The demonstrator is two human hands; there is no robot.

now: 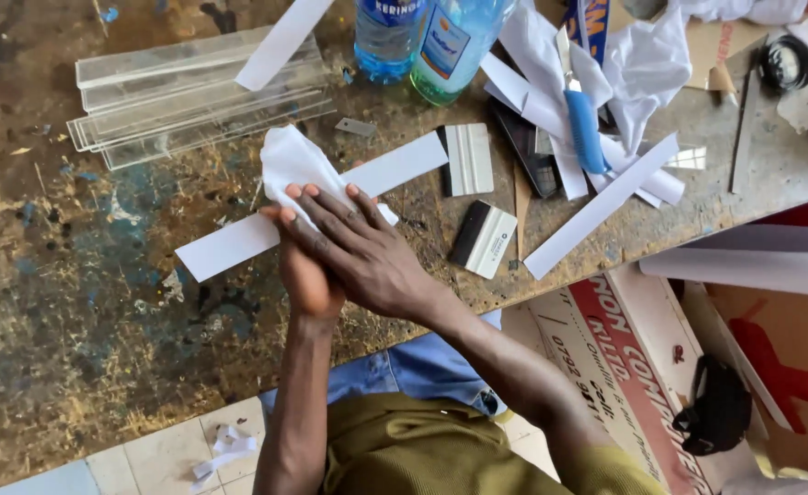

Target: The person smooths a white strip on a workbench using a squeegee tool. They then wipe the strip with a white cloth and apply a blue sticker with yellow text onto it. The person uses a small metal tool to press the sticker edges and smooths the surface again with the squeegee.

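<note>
Bright, even daylight; soft shadows

Both forearms rose from the bottom centre of the frame. The right hand [358, 252] lay flat, fingers stretched toward the upper left, pressed over the left hand [305, 275], whose fingertips showed just beyond.

Olive-green shirt [422, 454], blue jeans [413, 371], bare forearms.
</note>
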